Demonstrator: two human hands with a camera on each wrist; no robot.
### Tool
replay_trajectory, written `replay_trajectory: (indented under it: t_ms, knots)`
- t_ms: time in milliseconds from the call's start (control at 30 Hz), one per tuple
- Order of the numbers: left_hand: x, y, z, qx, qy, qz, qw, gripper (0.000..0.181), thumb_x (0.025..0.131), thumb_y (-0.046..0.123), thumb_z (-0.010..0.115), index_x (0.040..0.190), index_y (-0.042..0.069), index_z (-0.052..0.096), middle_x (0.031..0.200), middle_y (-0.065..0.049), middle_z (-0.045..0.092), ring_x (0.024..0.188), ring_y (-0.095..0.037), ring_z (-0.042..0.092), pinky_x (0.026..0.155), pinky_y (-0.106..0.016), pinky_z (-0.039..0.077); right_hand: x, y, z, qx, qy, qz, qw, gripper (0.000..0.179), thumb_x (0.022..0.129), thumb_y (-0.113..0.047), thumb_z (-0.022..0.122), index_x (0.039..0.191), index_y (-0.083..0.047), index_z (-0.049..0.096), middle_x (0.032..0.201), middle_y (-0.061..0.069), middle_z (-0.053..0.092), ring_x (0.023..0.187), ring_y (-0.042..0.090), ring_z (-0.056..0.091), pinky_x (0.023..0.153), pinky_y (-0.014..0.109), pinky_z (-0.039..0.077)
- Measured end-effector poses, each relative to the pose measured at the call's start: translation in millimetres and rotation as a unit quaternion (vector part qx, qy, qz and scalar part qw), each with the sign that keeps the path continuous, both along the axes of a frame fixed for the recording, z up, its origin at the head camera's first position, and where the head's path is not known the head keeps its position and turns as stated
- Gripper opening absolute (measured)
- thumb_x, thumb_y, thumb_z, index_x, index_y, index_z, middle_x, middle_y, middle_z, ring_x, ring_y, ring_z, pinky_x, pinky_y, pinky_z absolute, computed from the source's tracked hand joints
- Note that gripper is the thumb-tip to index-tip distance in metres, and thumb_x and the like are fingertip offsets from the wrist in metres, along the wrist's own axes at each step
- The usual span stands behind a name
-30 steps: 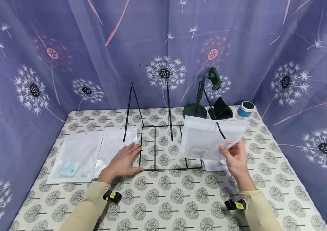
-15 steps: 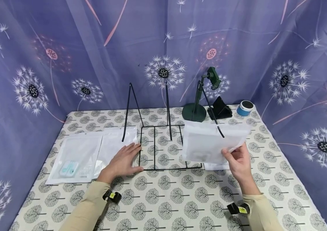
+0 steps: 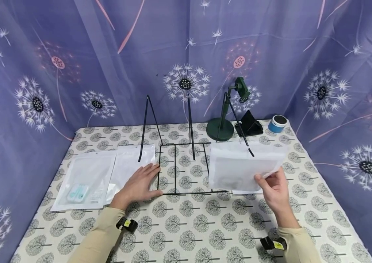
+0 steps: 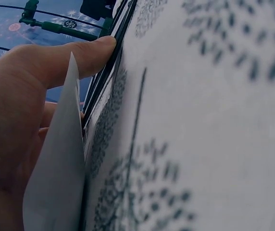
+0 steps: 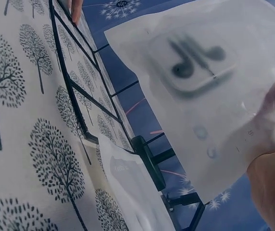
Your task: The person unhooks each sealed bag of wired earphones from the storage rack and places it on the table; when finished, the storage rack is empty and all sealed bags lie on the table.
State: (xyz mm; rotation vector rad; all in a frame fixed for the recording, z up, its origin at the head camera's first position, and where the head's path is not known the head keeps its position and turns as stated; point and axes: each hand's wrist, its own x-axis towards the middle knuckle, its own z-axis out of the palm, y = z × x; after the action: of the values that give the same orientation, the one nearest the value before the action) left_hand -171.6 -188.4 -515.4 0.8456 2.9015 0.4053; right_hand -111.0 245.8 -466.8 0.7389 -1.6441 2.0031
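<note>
My right hand (image 3: 272,191) pinches a white zip pouch (image 3: 248,166) by its lower right edge, thumb in front. The right wrist view shows dark earphones (image 5: 188,62) through its frosted side. In the head view, the right sloping prong (image 3: 238,118) of a black wire display rack (image 3: 175,170) crosses in front of the pouch's top edge; whether it passes through the hole, I cannot tell. My left hand (image 3: 140,184) lies flat at the rack's left side, thumb (image 4: 96,50) on the front corner of the base frame. Another white pouch (image 5: 132,178) lies under the held one.
Two white pouches, one with turquoise earphones (image 3: 78,193), lie left of the rack. Behind it stand a dark green stand (image 3: 220,128), a black folding holder (image 3: 249,124) and a blue-and-white round container (image 3: 277,124). Purple curtains enclose the patterned table.
My right hand has moved a little right and down, taking the pouch with it. The pouch's top edge now sits lower along the prong. My left hand stays on the rack.
</note>
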Motion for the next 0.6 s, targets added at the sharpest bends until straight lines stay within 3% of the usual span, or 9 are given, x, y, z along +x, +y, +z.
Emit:
replay_trajectory:
  t_ms: [600]
  knots:
    - [-0.4, -0.6, -0.5, -0.001, 0.001, -0.002, 1.0, 0.094, 0.081, 0.06, 0.068, 0.151, 0.006, 0.034, 0.159, -0.012, 0.03, 0.146, -0.037, 0.026, 0.119, -0.056, 0.021, 9.1, 0.7, -0.7, -0.034, 0.035, 0.038, 0.9981, 0.047, 0.079, 0.033, 0.041, 0.123, 0.018, 0.04, 0.113, 0.017, 0.064, 0.106, 0.026, 0.067, 0.092, 0.035, 0.057]
